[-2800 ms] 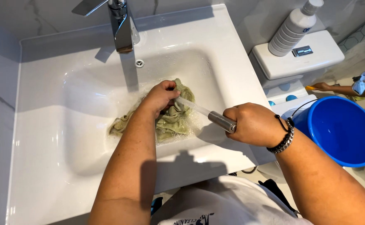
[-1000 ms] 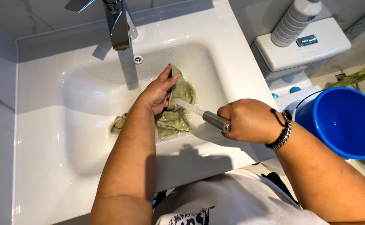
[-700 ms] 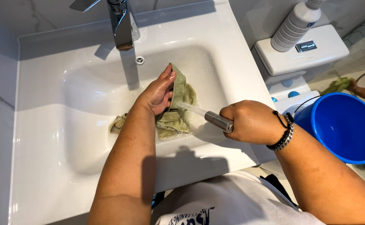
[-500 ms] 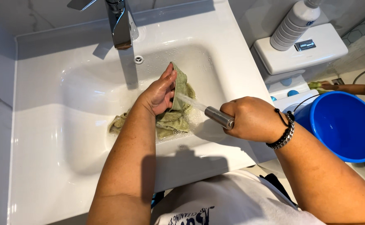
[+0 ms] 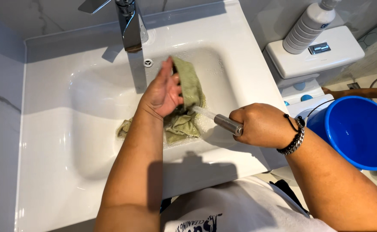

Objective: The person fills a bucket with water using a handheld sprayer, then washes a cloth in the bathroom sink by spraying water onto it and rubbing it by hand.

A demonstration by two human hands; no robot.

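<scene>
Left hand point(image 5: 165, 92) grips a green cloth point(image 5: 188, 101) in the sink point(image 5: 81, 141); right hand point(image 5: 261, 126) clenches a sprayer point(image 5: 227, 124). Water may splash out.

Both forearms are bare from the elbow down, with no sleeve showing on either. The left hand point(image 5: 165, 90) carries no ring or band that can be seen, and its fingers blur slightly at the tips. The right hand point(image 5: 261, 126) ends at a wrist wearing two pieces side by side: a thin black cord band point(image 5: 290, 123) and a heavier bracelet point(image 5: 294, 139) of dark and silvery links, perhaps metal chain, though the detail is too fine to be sure. On the torso sits a white T-shirt point(image 5: 236, 210) with dark printed lettering across the chest, partly cut off at the lower edge.
</scene>
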